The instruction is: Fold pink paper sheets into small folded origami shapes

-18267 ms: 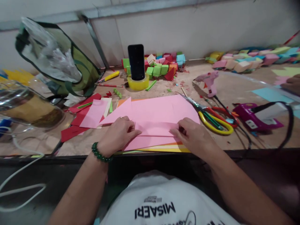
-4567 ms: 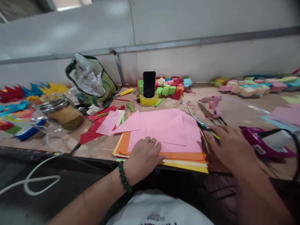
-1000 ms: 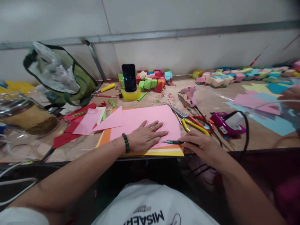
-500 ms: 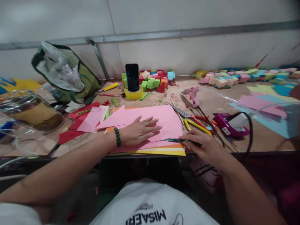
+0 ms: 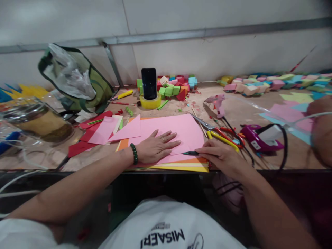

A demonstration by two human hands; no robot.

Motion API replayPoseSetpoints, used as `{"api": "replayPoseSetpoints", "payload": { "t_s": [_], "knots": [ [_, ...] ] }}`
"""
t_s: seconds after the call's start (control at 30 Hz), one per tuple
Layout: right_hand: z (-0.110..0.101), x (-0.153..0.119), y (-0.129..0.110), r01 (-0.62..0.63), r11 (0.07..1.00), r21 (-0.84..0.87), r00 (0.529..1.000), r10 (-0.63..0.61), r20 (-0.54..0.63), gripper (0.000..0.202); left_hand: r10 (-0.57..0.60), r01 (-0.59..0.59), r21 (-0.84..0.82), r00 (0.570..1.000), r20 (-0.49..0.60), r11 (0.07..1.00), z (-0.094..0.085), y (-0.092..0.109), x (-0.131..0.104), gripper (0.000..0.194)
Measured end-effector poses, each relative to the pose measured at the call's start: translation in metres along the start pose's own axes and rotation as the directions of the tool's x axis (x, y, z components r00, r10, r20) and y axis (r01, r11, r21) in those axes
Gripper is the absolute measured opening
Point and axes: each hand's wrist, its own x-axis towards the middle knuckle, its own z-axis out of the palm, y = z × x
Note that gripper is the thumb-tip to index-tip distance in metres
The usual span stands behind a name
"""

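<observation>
A large pink paper sheet (image 5: 178,129) lies over orange and yellow sheets (image 5: 181,168) at the table's front edge. Flat on the pink sheet, fingers spread, is my left hand (image 5: 157,147), with a ring and a green bead bracelet. My right hand (image 5: 219,154) is closed around a thin dark tool (image 5: 190,153), its tip resting on the pink sheet just right of my left fingers. Pink paper triangles (image 5: 127,130) overlap the sheet's left side. Scissors with red-orange handles (image 5: 207,126) and a yellow-handled tool (image 5: 224,140) lie beyond my right hand.
A phone (image 5: 149,83) stands in a yellow tape roll (image 5: 150,102). Behind are paper cubes (image 5: 168,90), a pink glue gun (image 5: 220,103), a purple device (image 5: 260,140), a green bag (image 5: 95,83) and a jar (image 5: 44,124). Another person's arm (image 5: 323,129) shows at the right edge.
The view has shifted slightly. My right hand and the tool have moved a little left toward my left hand. A person's arm has come further into view at the right edge.
</observation>
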Motion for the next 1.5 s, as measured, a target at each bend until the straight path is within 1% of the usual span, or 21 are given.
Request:
{"api": "replayPoseSetpoints", "payload": {
  "t_s": [0.13,0.27,0.4,0.57,0.7,0.77,0.9,1.0,1.1,1.23,1.33,1.4,1.5],
  "knots": [
    [0.0,-0.001,0.002,-0.004,1.0,0.001,1.0,0.004,0.017,0.025,-0.005,0.005,0.004,1.0,0.0,1.0,0.001,0.0,0.0,0.051],
    [0.005,-0.002,0.002,0.012,1.0,-0.017,1.0,-0.012,0.011,0.026,-0.003,0.003,0.004,1.0,0.006,1.0,0.0,0.0,0.0,0.051],
    [0.007,-0.001,0.001,0.026,1.0,0.005,0.998,-0.027,0.053,0.027,-0.009,0.009,0.007,1.0,0.016,1.0,0.0,0.0,0.0,0.051],
    [0.007,0.001,-0.004,0.028,1.0,0.011,1.0,-0.028,0.011,0.026,-0.023,0.023,0.014,1.0,0.019,1.0,-0.001,0.002,0.001,0.052],
    [0.006,0.0,-0.002,0.043,0.999,0.029,0.998,-0.044,0.047,0.027,-0.023,0.022,0.009,1.0,0.011,1.0,-0.001,0.004,0.0,0.052],
    [0.005,-0.001,-0.001,0.04,0.999,0.037,0.998,-0.042,0.045,0.027,-0.026,0.026,0.005,1.0,0.009,1.0,0.0,0.005,0.0,0.052],
    [0.004,0.0,0.0,0.032,0.999,0.007,0.999,-0.032,0.021,0.027,-0.044,0.044,0.008,0.999,-0.004,0.999,0.002,0.008,0.009,0.052],
    [0.004,0.002,0.002,-0.013,1.0,-0.022,0.999,0.013,-0.031,0.025,-0.048,0.049,0.01,0.999,-0.014,0.999,-0.001,0.009,0.021,0.053],
    [0.004,0.003,0.005,-0.05,0.998,-0.03,0.997,0.048,-0.057,0.022,-0.053,0.053,-0.013,0.998,-0.017,0.999,-0.008,0.005,0.026,0.053],
    [0.005,0.004,0.003,-0.032,0.999,-0.032,0.996,0.03,-0.079,0.02,-0.033,0.033,0.003,0.999,-0.006,0.999,-0.014,-0.008,0.017,0.051],
    [0.007,0.004,-0.001,-0.011,0.998,-0.063,0.995,0.005,-0.095,0.02,-0.018,0.018,0.026,1.0,0.017,0.999,-0.01,-0.013,0.011,0.051],
    [0.008,0.004,-0.002,0.012,0.997,-0.075,0.995,-0.019,-0.094,0.023,-0.021,0.021,0.032,1.0,0.009,0.999,-0.006,-0.014,0.01,0.052],
    [0.006,0.003,0.0,0.036,0.998,-0.058,0.997,-0.04,-0.063,0.025,-0.021,0.021,0.031,1.0,-0.001,0.999,-0.003,-0.014,0.011,0.052]
  ]
}}
